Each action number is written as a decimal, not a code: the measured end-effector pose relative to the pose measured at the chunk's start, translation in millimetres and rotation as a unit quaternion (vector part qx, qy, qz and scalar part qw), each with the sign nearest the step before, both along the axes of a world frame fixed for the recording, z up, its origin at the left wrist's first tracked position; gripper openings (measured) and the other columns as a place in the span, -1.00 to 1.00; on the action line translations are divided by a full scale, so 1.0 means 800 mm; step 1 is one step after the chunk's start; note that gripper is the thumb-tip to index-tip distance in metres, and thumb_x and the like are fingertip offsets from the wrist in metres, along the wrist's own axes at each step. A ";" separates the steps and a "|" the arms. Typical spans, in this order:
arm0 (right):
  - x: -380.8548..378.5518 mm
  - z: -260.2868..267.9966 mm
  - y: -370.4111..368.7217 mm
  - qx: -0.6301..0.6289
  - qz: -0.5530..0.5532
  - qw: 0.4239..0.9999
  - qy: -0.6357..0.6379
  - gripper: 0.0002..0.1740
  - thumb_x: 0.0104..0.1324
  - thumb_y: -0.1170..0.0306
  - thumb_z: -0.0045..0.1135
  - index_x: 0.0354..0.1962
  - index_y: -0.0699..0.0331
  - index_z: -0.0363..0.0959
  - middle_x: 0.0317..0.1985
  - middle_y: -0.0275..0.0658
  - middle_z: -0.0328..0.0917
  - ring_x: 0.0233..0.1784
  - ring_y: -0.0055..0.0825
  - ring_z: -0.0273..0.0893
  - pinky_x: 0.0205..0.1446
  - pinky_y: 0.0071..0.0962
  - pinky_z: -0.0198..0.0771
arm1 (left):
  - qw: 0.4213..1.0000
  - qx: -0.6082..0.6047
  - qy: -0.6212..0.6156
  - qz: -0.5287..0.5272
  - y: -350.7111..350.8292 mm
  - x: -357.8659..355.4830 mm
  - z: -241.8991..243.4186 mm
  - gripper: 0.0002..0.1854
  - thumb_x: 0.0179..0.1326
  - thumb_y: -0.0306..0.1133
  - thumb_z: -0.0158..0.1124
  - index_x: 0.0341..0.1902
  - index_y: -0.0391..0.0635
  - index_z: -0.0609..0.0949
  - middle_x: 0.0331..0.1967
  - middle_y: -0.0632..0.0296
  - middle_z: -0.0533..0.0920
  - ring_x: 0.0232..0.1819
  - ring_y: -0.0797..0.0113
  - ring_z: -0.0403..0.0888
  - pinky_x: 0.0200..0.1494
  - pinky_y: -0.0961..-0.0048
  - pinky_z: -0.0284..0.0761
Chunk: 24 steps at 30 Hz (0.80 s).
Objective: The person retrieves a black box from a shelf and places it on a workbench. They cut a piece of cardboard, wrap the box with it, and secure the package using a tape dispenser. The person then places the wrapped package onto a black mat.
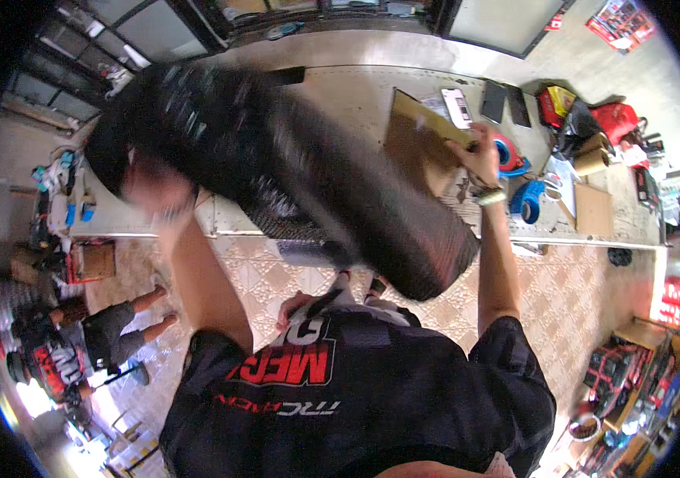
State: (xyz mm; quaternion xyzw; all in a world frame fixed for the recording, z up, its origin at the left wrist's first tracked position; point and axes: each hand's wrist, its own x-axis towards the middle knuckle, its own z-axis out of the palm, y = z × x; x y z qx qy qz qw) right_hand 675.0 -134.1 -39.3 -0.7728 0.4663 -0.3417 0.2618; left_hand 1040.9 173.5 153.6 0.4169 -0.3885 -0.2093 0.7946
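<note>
A long, bulky black bundle (316,161) with a shiny, ribbed wrap slants across the view, blurred by motion. It reaches over the front edge of the worktable (346,83). My left hand (158,185), also blurred, grips the bundle near its left end. Over the table on the right is my right hand (480,156), fingers apart and apparently holding nothing. Beside that hand are a piece of brown cardboard (414,134) and a red tape roll (510,156). A blue tape roll (527,202) lies nearer the front edge, close to scissors (552,186).
A phone with a lit screen (456,109) lies beside two dark phones (493,101). Red bags (615,121) and a cardboard box (593,209) occupy the right end. Another person (71,352) is low at the left. Shelves with packed goods (632,382) stand at lower right.
</note>
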 end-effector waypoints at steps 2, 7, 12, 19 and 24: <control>-0.058 0.064 0.006 -0.005 -0.011 0.999 -0.031 -0.40 -0.09 0.15 0.44 -0.15 0.22 0.38 -0.42 -0.19 0.59 -0.36 -0.42 0.58 -0.30 -0.49 0.45 | 0.998 -0.030 0.046 -0.041 -0.121 0.037 -0.035 -0.30 0.27 0.08 -0.16 0.26 -0.31 0.27 0.26 0.06 0.30 0.28 0.22 0.19 0.32 0.33 0.05; -0.141 0.164 0.059 -0.146 -0.185 0.968 0.082 -0.60 0.15 0.19 0.23 -0.16 0.29 0.46 -0.33 -0.14 0.60 -0.32 -0.51 0.52 -0.18 -0.47 0.44 | 0.924 0.313 -0.183 0.120 -0.256 0.029 -0.222 -0.28 0.29 0.05 -0.10 0.35 -0.19 0.10 0.36 -0.11 0.03 0.41 0.01 -0.08 0.39 0.23 -0.10; -0.160 0.198 0.106 -0.031 -0.201 0.967 -0.152 -0.64 0.25 0.25 0.13 -0.18 0.41 0.47 -0.35 -0.33 0.55 -0.34 -0.64 0.42 -0.25 -0.62 0.39 | 0.730 0.386 -0.503 0.255 -0.164 -0.029 -0.347 -0.28 0.19 0.06 0.04 0.36 0.04 0.14 0.38 -0.01 0.03 0.41 -0.07 -0.12 0.33 -0.19 -0.21; 0.003 0.081 0.078 0.333 0.010 0.904 -0.268 -0.50 0.30 0.10 0.01 0.01 0.32 0.38 -0.13 -0.29 0.50 -0.10 -0.55 0.42 -0.03 -0.54 0.34 | 0.711 0.541 -0.443 0.073 -0.119 -0.032 -0.408 -0.26 0.22 0.13 -0.06 0.40 0.15 0.03 0.43 0.08 -0.13 0.44 0.04 -0.22 0.34 -0.20 -0.35; 0.214 -0.035 0.062 0.467 0.036 0.859 -0.206 -0.48 0.28 0.15 0.06 0.00 0.42 0.40 -0.10 -0.30 0.51 -0.11 -0.60 0.41 -0.01 -0.62 0.30 | 0.946 0.312 -0.049 0.074 -0.084 0.022 -0.447 -0.34 0.28 -0.09 0.02 0.39 0.07 0.05 0.40 0.09 -0.03 0.36 0.11 0.08 0.33 0.16 0.06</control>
